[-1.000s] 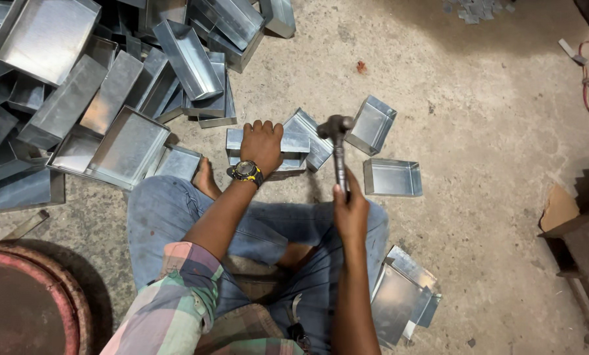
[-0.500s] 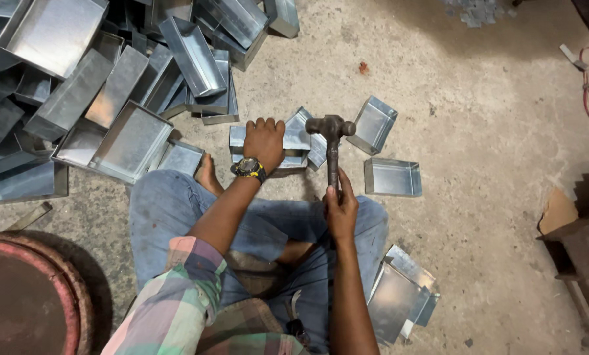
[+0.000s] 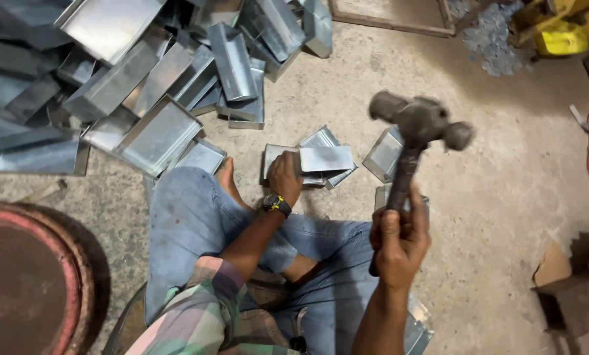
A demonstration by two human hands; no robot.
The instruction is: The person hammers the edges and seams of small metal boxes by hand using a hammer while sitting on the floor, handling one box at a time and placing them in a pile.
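on the concrete floor (image 3: pixel 504 197) between the person's knees, left hand (image 3: pixel 284 177) presses flat on a small folded sheet-metal tray (image 3: pixel 324 159) stacked over similar pieces. right hand (image 3: pixel 399 240) is clenched around the handle of a ball-peen hammer (image 3: pixel 418 125), head raised above the trays. big pile of metal trays (image 3: pixel 143 79) lies at upper left, near the left knee.
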